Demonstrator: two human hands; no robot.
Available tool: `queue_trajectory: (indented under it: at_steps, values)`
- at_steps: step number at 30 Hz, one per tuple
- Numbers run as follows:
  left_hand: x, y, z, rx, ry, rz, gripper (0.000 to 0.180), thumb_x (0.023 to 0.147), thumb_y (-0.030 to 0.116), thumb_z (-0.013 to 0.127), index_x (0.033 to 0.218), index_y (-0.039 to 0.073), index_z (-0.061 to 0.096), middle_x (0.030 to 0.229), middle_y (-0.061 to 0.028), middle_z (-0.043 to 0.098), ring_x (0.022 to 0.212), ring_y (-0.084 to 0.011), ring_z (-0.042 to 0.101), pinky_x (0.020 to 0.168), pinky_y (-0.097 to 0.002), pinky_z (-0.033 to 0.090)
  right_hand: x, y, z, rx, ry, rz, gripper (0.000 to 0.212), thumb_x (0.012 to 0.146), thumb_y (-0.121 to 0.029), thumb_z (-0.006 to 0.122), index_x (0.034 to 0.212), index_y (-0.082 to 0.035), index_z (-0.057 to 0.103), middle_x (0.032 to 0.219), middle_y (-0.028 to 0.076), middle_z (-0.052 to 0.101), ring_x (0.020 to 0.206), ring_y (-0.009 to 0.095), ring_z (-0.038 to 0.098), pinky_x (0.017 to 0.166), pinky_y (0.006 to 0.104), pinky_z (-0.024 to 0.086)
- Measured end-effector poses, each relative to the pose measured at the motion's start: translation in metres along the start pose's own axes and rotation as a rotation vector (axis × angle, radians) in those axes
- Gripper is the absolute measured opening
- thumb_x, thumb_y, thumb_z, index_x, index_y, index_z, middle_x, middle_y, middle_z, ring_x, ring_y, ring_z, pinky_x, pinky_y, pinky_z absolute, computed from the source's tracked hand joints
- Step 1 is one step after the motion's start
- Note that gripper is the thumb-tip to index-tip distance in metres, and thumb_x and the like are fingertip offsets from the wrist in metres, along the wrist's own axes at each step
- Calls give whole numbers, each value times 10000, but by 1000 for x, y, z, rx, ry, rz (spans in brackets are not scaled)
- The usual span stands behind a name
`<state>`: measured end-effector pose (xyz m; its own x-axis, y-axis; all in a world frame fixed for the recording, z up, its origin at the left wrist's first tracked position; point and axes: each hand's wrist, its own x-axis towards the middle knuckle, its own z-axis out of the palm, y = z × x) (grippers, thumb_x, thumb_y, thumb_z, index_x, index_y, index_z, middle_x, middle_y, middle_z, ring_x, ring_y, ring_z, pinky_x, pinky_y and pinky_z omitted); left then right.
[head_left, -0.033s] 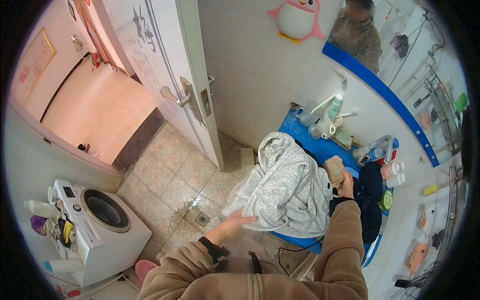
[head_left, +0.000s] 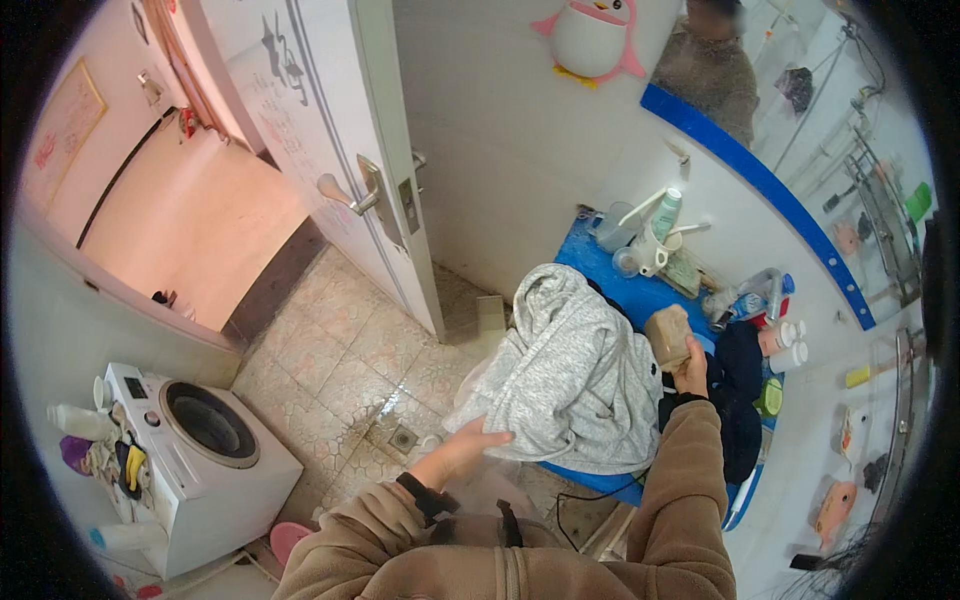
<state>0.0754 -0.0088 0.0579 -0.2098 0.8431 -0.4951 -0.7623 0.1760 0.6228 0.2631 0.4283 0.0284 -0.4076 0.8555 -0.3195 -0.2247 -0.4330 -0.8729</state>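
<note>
A crumpled heather-grey garment (head_left: 580,375) is spread over the blue counter (head_left: 655,285), partly hanging off its left side. My left hand (head_left: 465,452) grips the garment's near left edge, thumb on top and the other fingers hidden under the fabric. In my right hand (head_left: 692,370) is a tan, blocky bar of soap (head_left: 668,338), held just above the counter at the garment's right side. Dark clothing (head_left: 740,400) lies right of that hand, against the right end of the counter.
A cup with toothbrushes and a tube (head_left: 657,243) stands at the counter's back, near a faucet (head_left: 770,290) and white-capped bottles (head_left: 785,348). A half-open door (head_left: 375,200) is ahead. A washing machine (head_left: 205,450) stands at left; a floor drain (head_left: 403,438) lies between.
My right hand has lifted and tilted the bar of soap slightly. The left hand and the grey garment stay put, and the whole view has shifted a little.
</note>
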Motion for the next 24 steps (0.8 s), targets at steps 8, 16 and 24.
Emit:
queue_trajectory:
  at_steps: [8, 16, 24]
  values:
    - [6, 14, -3, 94, -112, -33, 603, 859, 136, 678, 1374, 7, 392, 1305, -94, 534, 1197, -216, 496, 1035, -370, 362, -140, -52, 75, -196, -392, -254, 853, 725, -308, 795, 1398, -28, 353, 1316, 107, 493, 1207, 260, 498, 963, 415, 444]
    - [23, -9, 2, 836, 81, 287, 652, 797, 178, 706, 1343, 15, 390, 1197, -245, 579, 1126, -366, 565, 919, -407, 454, -273, 62, 194, -1719, -337, -976, 552, 775, -252, 657, 1305, -198, 513, 1214, 191, 479, 1091, 362, 466, 910, 502, 344]
    - [28, -14, -9, 919, 22, 349, 593, 781, 148, 673, 1307, 13, 434, 1153, -266, 582, 1085, -422, 544, 934, -447, 430, -163, 21, 201, -1717, -199, -1024, 696, 697, -194, 736, 1344, -210, 478, 1182, 155, 497, 1072, 341, 471, 897, 492, 349]
